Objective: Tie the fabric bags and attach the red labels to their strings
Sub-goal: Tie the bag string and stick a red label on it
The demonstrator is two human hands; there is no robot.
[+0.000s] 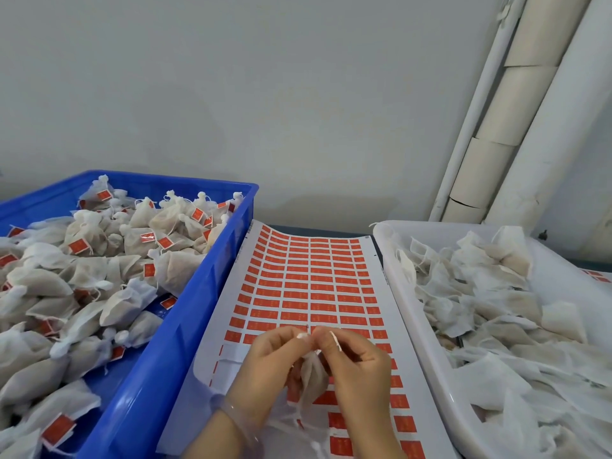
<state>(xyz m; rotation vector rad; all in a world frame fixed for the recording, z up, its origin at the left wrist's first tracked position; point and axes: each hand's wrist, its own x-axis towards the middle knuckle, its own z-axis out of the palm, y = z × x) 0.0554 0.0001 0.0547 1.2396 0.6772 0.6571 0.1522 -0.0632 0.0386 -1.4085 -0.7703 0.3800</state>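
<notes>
Left hand (270, 357) and right hand (359, 362) meet fingertip to fingertip, fingers curled, each pinching 1 white end of the drawstring (336, 341) at the neck of a single fabric bag (311, 376). The bag hangs between the 2 palms over the near end of the label sheet (308, 286); whether its bottom touches the sheet cannot be told. Its neck points away from the person, toward the fingertips, its closed bottom points back toward the wrists, and its long axis follows that line.

Judged handling: light, soft, limp gauze over a loose filling. It yields to any squeeze and is not slippery, while the thin string is likely to slide unless pinched close to the gathered neck, which is the best place to hold it.

The sheet carries rows of red labels (298, 306), with gaps in the near rows. On the left, a blue crate (185, 326) holds tied, labelled bags (99, 276). On the right, a white tray (410, 313) holds untied bags (496, 309)
</notes>
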